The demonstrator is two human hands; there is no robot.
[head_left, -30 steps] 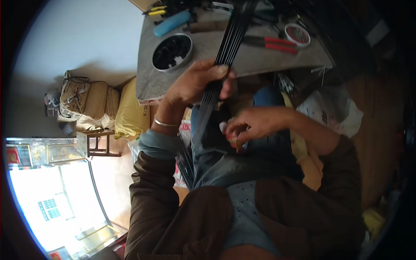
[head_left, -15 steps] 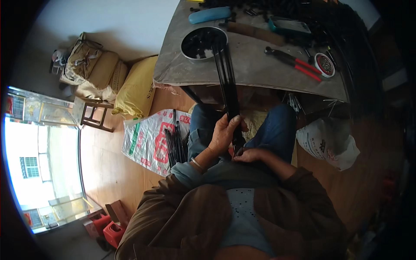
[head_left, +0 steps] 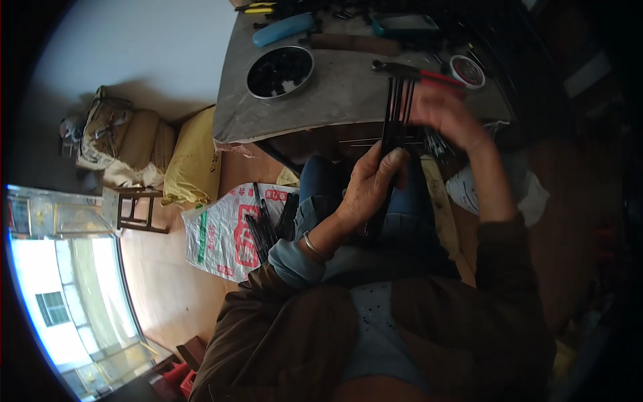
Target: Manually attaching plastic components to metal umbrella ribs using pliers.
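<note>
My left hand [head_left: 375, 181] is closed around a bundle of long thin black rods [head_left: 390, 100] and holds them upright above my lap. Their upper ends fan slightly apart. My right hand [head_left: 439, 114] is raised just right of these ends, smeared by motion, so its fingers cannot be read. Behind it on the table lies a tool with red handles [head_left: 439, 77], like pliers, partly hidden. A round metal bowl [head_left: 271, 97] with small black pieces stands farther left on the table [head_left: 328, 110].
On the table are a blue case [head_left: 284, 29], a brown roll [head_left: 355, 44], a green-rimmed tray [head_left: 405, 25] and a small round tub [head_left: 467, 71]. More black rods [head_left: 261, 231] lie on a printed sack [head_left: 214, 234] at my left. A yellow sack [head_left: 194, 161] leans by the wall.
My right hand has risen from the rods' lower ends to beside their upper ends. My left hand has moved right with the bundle, away from the bowl. The view has shifted.
</note>
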